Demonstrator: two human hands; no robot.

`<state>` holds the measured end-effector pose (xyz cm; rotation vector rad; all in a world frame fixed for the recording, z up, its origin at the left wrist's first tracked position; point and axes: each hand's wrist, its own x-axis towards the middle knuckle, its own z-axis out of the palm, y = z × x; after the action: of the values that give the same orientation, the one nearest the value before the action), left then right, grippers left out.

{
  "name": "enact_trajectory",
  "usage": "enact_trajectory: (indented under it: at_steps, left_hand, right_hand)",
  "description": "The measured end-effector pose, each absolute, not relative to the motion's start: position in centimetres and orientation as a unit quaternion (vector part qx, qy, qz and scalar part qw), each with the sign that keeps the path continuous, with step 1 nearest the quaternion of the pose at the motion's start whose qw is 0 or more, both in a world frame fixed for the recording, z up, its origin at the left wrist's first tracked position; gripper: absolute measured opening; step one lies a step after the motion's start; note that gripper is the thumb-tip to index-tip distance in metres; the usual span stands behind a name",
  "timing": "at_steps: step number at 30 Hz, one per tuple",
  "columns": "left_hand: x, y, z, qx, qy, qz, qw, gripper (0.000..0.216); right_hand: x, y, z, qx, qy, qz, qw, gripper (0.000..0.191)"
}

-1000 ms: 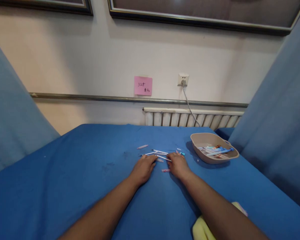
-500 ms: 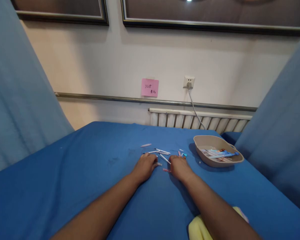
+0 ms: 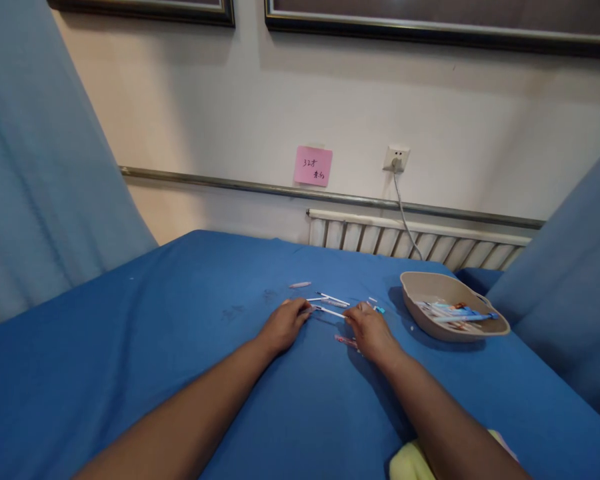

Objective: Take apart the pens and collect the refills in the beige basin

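My left hand (image 3: 283, 324) and my right hand (image 3: 371, 328) rest on a blue cloth-covered table (image 3: 155, 347). Between them they pinch the two ends of a thin white pen refill (image 3: 330, 311), held just above the cloth. Other loose pen parts (image 3: 330, 299) lie just beyond it. A pink cap (image 3: 300, 285) sits farther back. A small pink piece (image 3: 344, 341) lies beside my right hand. Both hands have their fingers curled.
A beige tray (image 3: 495, 329) holding several pens stands at the right on the table. Something yellow (image 3: 410, 463) lies by my right forearm. Blue fabric panels stand at left (image 3: 40, 200) and right (image 3: 570, 293). Behind are a radiator (image 3: 405, 239), a wall socket and a pink note (image 3: 313, 166).
The view has shifted rightwards. Both hands have closed on the ends of the white refill and raised it slightly; before, they lay over the loose parts.
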<state>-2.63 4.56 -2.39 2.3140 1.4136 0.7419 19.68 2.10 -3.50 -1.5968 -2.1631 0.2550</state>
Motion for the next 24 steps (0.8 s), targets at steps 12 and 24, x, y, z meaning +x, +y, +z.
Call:
enact_trajectory:
  at_steps: [12, 24]
  left_hand:
    - [-2.9, 4.9, -2.5, 0.824, 0.478, 0.259, 0.159, 0.019]
    - [-2.1, 3.2, -1.7, 0.867, 0.390, 0.269, 0.151, 0.019]
  right_hand:
    - [20.1, 2.0, -3.8, -0.557, -0.782, 0.095, 0.262, 0.025]
    - [19.8, 2.0, -3.6, -0.510, -0.746, 0.180, 0.389, 0.018]
